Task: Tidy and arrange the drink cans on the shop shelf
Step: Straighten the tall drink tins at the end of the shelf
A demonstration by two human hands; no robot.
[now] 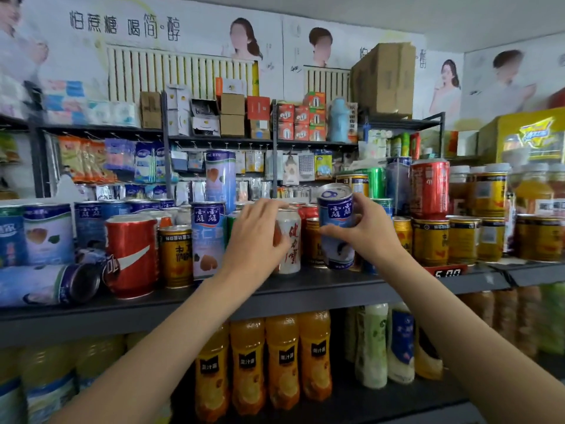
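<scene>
**shelfnoob:** ok so where's the blue can (336, 224) right now and who's got it?

**canstacker:** Right hand (363, 231) has it. Fingers curled round the side from the right, thumb tucked under near the base, so it's a proper grip, not a pinch. The can's off the shelf (305, 289), held just in front of the front row, tilted a bit: top leaning back-left, base toward the camera. Long axis is near vertical, just not plumb.

**shelfnoob:** and the left?

**canstacker:** Left hand (256, 237) is wrapped over the white can (289, 243), which stands upright on the shelf just left of the blue one. Fingers go round its far side, so I can't tell how tight the hold is.

**shelfnoob:** so what does the next move depend on?

**canstacker:** My guess: the matching blue cans (208, 237) sit to the left, past the left hand and the white can. So the held can has to travel left, and the left hand is right in that path. Either the white can moves aside first, or the blue one goes over it. It also needs straightening before it's set down. There's a toppled can (46, 286) lying on its side at far left too, waiting its turn.
</scene>
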